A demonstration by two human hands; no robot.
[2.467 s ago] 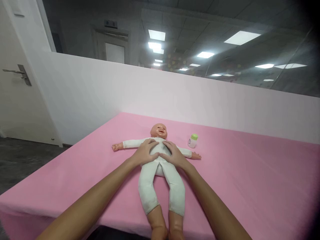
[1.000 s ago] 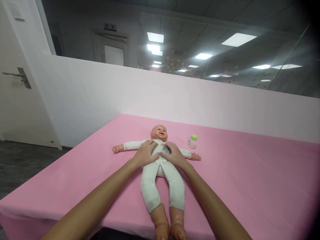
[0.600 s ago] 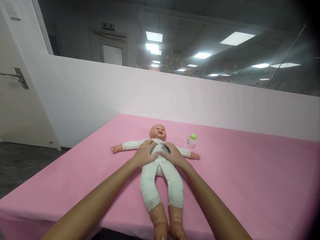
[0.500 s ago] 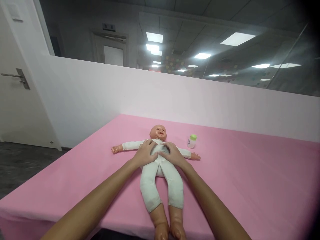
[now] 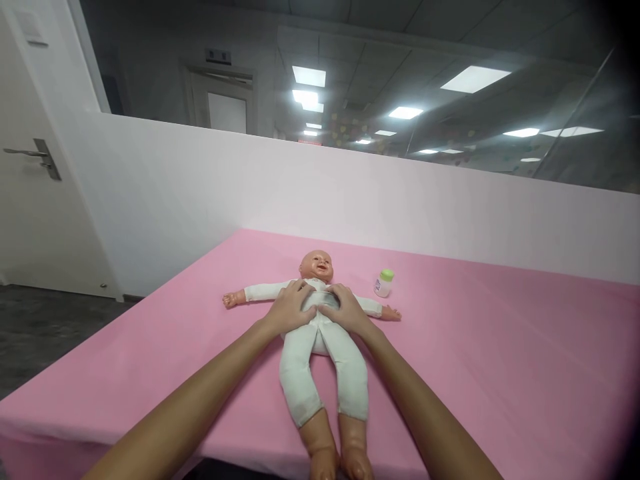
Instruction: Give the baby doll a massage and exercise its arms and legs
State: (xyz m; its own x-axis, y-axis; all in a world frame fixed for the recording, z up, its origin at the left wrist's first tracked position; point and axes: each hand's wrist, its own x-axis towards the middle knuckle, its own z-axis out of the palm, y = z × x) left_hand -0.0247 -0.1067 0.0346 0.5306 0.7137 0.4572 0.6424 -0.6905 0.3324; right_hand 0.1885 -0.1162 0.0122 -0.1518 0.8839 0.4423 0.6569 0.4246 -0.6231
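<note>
Doll (image 5: 320,337) lies face-up, arms spread, mid-table (image 5: 500,373); left hand (image 5: 290,308) and right hand (image 5: 345,311) rest palm-down on its chest, fingers spread, grip unclosed on anything; bottle (image 5: 383,283) stands untouched near its arm.

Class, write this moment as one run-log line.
left hand: flat on doll torso | right hand: flat on torso | doll: on its back, pink table | bottle: upright, untouched
</note>
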